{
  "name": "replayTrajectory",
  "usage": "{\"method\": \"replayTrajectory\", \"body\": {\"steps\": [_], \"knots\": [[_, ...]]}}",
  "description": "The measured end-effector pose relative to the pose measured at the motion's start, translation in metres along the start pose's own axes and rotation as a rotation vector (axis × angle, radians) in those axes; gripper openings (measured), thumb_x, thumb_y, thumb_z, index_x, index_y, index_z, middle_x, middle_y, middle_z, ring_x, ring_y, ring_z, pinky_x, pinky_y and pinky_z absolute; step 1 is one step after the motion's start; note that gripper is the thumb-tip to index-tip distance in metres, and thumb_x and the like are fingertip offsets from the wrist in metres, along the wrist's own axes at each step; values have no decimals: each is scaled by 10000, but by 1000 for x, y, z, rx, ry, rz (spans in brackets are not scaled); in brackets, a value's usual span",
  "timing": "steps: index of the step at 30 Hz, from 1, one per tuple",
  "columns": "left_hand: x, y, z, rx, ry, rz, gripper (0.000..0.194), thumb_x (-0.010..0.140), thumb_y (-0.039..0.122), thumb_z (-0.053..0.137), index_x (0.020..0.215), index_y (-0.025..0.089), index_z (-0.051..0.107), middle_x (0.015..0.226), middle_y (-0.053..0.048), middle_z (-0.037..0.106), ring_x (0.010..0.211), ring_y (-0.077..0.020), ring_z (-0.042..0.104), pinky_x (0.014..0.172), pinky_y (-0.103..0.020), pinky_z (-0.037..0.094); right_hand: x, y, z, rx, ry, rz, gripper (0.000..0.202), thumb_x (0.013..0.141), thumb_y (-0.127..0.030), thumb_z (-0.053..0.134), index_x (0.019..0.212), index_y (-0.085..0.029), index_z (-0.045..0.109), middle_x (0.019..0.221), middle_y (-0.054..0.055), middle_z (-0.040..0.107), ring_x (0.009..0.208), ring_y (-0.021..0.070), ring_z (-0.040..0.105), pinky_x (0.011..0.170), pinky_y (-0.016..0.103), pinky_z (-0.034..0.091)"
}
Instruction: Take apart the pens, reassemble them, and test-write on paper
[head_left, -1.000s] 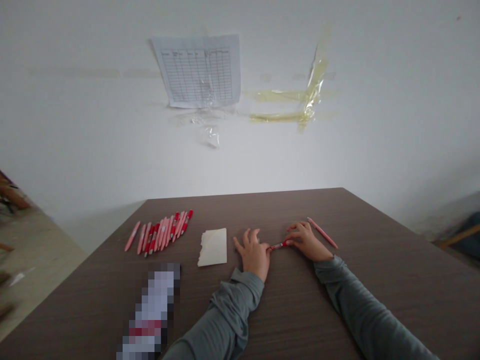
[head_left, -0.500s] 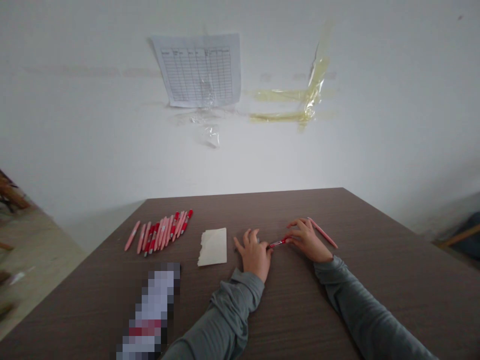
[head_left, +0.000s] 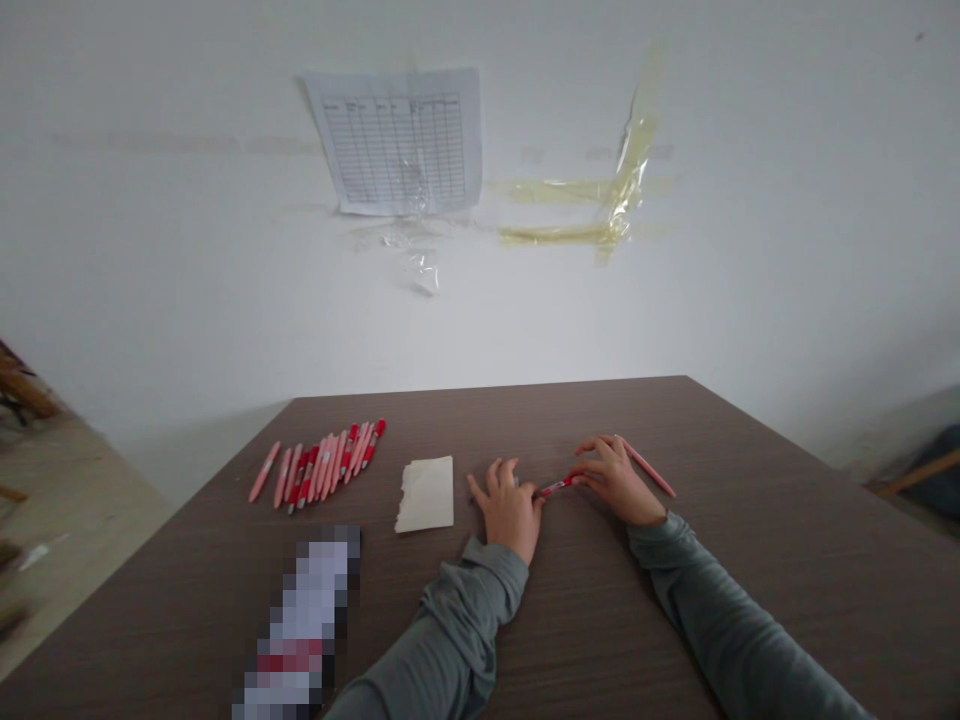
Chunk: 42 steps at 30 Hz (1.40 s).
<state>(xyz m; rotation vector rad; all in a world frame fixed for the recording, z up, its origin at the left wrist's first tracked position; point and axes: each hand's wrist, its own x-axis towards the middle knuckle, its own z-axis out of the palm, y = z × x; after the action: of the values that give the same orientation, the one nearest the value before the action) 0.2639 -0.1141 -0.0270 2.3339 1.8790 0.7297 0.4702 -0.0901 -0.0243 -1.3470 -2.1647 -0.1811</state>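
Observation:
A red pen (head_left: 556, 487) with a pale band lies between my two hands, low over the tabletop. Its left end meets the thumb side of my left hand (head_left: 511, 510), which grips it while the other fingers fan out. The thumb and fingertips of my right hand (head_left: 616, 484) pinch the other end. Just beyond the right hand a pink pen (head_left: 651, 468) rests slantwise on the table, its far end close to the knuckles. To the left of my left hand is a cream piece of paper (head_left: 425, 494) with a ragged left edge.
Several pink and red pens (head_left: 324, 468) lie in a slanting row at the table's left. Nearer me is a long pixelated object (head_left: 304, 620). The brown table (head_left: 495, 420) meets a white wall, which carries a taped printed sheet (head_left: 397, 140) and yellowed tape (head_left: 562, 236).
Both hands stay in place. The red pen between them appears slightly turned about its length; its pale marking looks different.

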Motion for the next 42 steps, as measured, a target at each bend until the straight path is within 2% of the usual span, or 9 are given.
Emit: {"method": "replayTrajectory", "body": {"steps": [10,27,42], "knots": [[0,-1,2,2,2,9,158,767,362,637,902,321,708,1357,-17,468,1319,-289,295,1079,-686,43,1,-2,1,8,7,-3,92,810,-300,639,829,-295,729,1077,61,583,1069,260,425,950,433,379],[0,-1,3,-8,-11,6,154,775,363,628,900,323,709,1350,-16,478,1316,-280,305,1087,-678,48,1,-4,-3,10,7,-11,133,835,-331,600,847,-302,730,1074,73,588,1074,272,439,938,456,385],[-1,1,-5,25,16,-32,151,788,346,608,886,292,710,1340,-31,487,1306,-288,312,1081,-683,80,-3,15,12,17,-11,66,132,828,-318,605,807,-284,731,1030,68,612,1023,263,461,944,476,375]]}}
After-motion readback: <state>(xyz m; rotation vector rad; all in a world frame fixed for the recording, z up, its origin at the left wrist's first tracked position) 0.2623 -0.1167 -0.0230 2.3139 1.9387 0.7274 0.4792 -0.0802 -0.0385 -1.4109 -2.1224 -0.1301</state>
